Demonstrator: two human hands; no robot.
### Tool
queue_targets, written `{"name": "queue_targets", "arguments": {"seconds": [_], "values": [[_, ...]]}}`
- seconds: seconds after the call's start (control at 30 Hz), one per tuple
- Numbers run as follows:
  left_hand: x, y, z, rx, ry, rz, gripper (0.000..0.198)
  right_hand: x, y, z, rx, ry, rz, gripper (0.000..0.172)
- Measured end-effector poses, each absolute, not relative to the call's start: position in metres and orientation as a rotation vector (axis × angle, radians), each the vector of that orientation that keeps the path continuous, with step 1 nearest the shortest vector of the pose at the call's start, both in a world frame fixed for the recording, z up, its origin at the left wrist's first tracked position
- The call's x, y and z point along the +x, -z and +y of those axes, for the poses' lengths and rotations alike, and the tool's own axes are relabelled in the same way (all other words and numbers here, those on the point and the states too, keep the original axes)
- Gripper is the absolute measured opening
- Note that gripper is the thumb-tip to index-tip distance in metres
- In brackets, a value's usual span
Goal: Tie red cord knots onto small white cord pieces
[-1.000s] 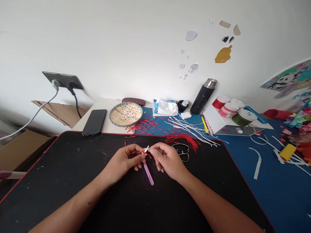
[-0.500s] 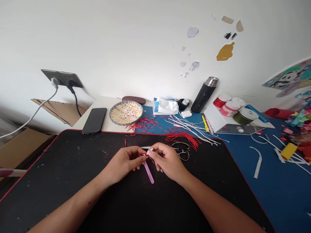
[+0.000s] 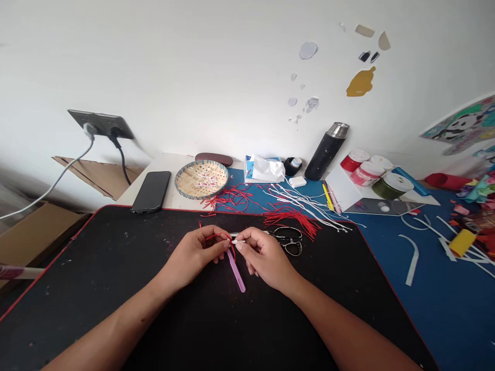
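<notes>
Above the black mat, my left hand (image 3: 193, 256) is closed in a pinch on a thin red cord (image 3: 218, 235). The cord loops over its fingers, and one end hangs between the hands. My right hand (image 3: 268, 256) is also closed, pinching a small white strand (image 3: 235, 241) against the red cord at the left fingertips. Whether the two are knotted together I cannot tell. Under the fingertips lies a slim purple plastic tool (image 3: 237, 275), its upper end partly hidden. Scissors (image 3: 293, 234) with dark handles rest behind my right hand, blades partly covered.
Behind the mat (image 3: 247, 330) are a woven basket (image 3: 180, 191) with small red-and-white pieces, red cords (image 3: 296, 220), white cords (image 3: 305, 203) and a tissue box (image 3: 263, 178). A phone (image 3: 151, 191) lies left; a flask (image 3: 327, 152) and cord spools (image 3: 392, 185) stand right.
The red cord now arcs higher over my left fingers, and its end hangs closer to the purple tool. The white strand shows more plainly between my fingertips. Both hands stay nearly in place.
</notes>
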State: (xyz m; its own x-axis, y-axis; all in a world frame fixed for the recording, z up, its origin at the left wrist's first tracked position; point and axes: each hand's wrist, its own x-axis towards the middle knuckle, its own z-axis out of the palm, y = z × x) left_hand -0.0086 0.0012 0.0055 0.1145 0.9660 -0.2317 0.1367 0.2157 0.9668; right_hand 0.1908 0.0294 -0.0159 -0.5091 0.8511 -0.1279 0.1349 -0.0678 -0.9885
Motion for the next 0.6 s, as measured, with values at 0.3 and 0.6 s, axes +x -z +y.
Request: {"name": "queue_targets", "arguments": {"seconds": [0.3,0.6], "values": [[-0.005,-0.005,-0.001,1.151,-0.940,1.198,0.034,0.192,0.017,0.028,-1.049,-1.587,-1.703,0.019],[-0.003,0.003,-0.002,1.016,-0.994,1.091,0.033,0.189,0.011,0.028,-1.036,-1.658,-1.575,0.023]]}}
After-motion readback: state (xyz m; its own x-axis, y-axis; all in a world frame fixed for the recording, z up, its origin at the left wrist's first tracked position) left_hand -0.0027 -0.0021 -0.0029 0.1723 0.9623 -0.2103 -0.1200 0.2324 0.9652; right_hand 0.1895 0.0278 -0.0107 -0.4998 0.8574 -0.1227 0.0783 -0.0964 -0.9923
